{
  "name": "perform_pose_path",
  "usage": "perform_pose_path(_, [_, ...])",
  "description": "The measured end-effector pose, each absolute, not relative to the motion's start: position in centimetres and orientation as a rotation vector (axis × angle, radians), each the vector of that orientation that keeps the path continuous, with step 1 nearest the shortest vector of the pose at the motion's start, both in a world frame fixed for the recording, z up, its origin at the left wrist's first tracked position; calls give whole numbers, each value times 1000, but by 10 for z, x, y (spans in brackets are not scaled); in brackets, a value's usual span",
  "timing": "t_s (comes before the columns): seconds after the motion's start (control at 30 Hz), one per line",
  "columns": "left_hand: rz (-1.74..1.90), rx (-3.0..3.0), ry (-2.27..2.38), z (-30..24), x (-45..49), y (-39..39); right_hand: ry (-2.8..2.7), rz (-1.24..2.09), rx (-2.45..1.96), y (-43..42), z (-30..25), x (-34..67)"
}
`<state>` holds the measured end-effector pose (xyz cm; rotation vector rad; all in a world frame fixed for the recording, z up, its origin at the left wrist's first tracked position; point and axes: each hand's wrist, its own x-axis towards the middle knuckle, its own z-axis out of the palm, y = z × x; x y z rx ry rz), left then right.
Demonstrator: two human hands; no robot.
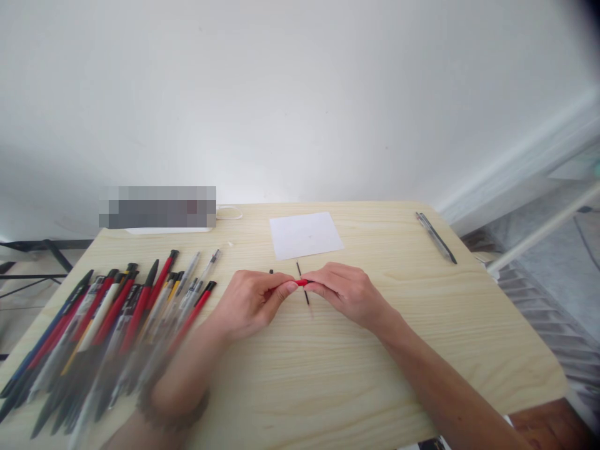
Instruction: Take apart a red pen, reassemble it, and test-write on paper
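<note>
A red pen [301, 283] is stretched between my two hands above the table, mostly covered by fingers. My left hand [255, 304] pinches its red part with thumb and forefinger. At the other end my right hand [344, 290] grips a short dark section, fingers closed together. A thin dark pen refill [307, 299] lies on the tabletop just under the pen, crossing it from my view. A small black tip [270, 272] pokes out behind my left hand; whether it belongs to the red pen I cannot tell.
Many pens [107, 312] lie in a spread pile at the left. A white paper [307, 235] rests beyond my hands on the wooden table [384, 250]. One clear-and-black pen [435, 237] lies at the far right. A blurred-out object [159, 209] stands at the back left by the wall.
</note>
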<state>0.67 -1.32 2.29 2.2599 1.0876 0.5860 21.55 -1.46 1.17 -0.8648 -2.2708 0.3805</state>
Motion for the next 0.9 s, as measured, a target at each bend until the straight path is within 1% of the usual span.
perform_pose_path(0.13, [623,2263,1086,21,6,-13,-2232,430,-868,-12,10,216])
perform_pose_path(0.3, [850,2401,1046,16,6,-11,-2089,767,-1017,-10,9,218])
perform_pose_path(0.37, [901,2457,1031,15,6,-10,-2064,855,-1061,-11,10,218])
perform_pose_path(0.53, [968,2539,1011,13,7,-9,-2085,880,-1141,-13,16,217])
perform_pose_path(0.7, [896,2616,1001,16,8,-11,-2043,1068,-1127,-15,18,214])
perform_pose_path(0.9, [952,2645,1026,16,10,-12,-2031,972,-1148,-16,16,209])
